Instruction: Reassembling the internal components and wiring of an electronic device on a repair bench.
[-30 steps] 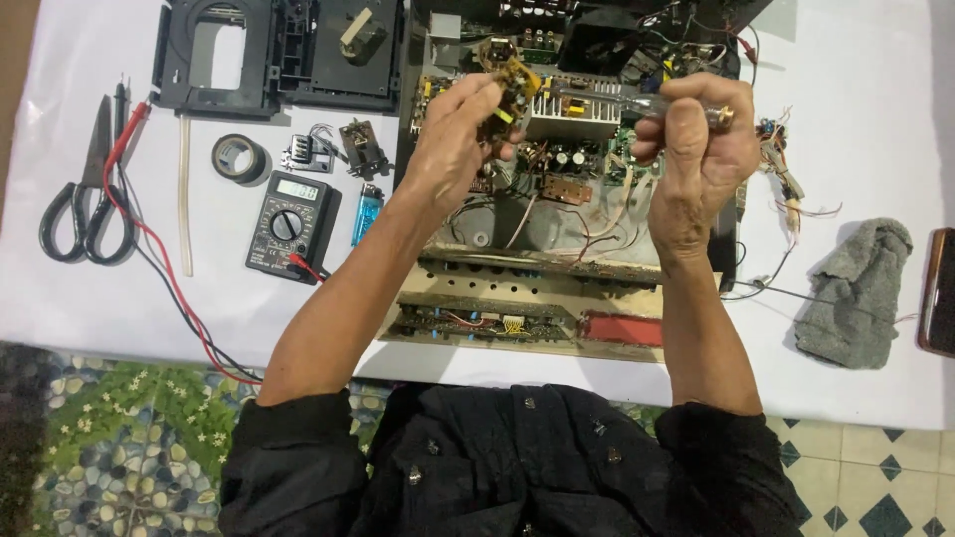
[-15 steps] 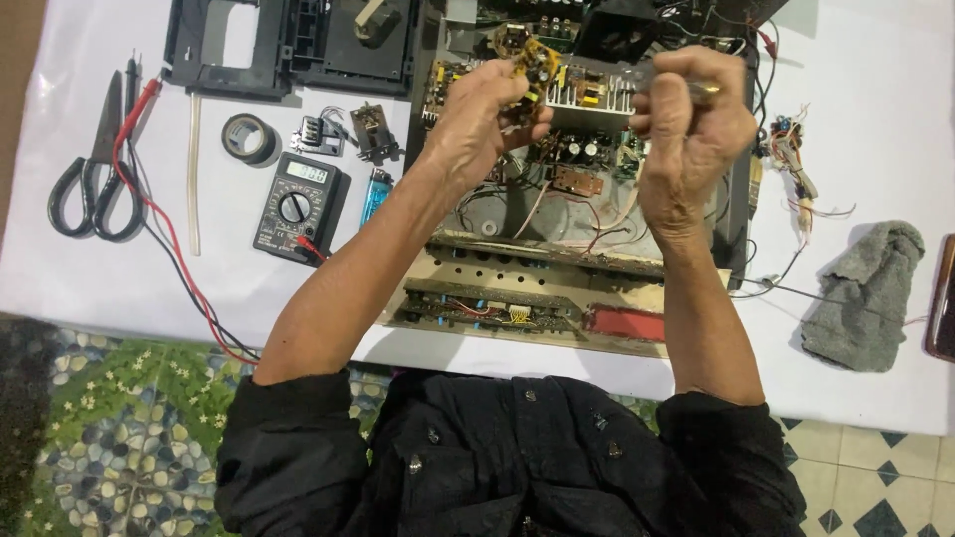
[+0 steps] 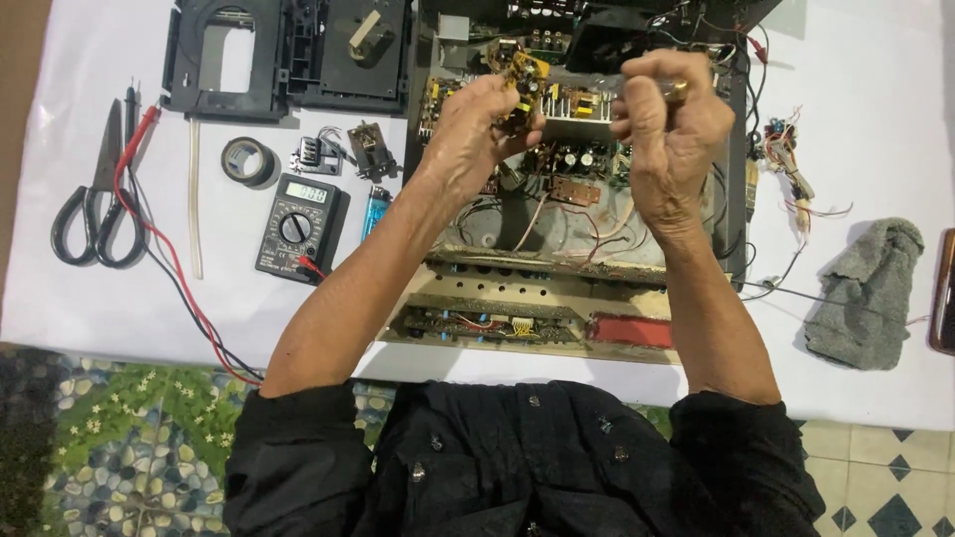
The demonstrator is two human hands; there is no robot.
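An opened electronic device chassis (image 3: 557, 298) lies on the white table, full of boards and wires. My left hand (image 3: 476, 127) holds a small yellow circuit board (image 3: 522, 82) lifted above the chassis interior. My right hand (image 3: 668, 129) is closed around a slim tool with a metal end (image 3: 674, 89), its shaft reaching left toward the yellow board. Both forearms stretch over the chassis front panel.
A black multimeter (image 3: 300, 227) with red and black leads, scissors (image 3: 95, 199), a roll of black tape (image 3: 247, 159), a blue lighter (image 3: 374, 207) and small parts lie left. Black plastic housing pieces (image 3: 284, 55) sit at the back left. A grey rag (image 3: 867, 293) lies right.
Both hands have stayed at the yellow board above the chassis. The view has shifted, so everything sits slightly lower and to the left in frame.
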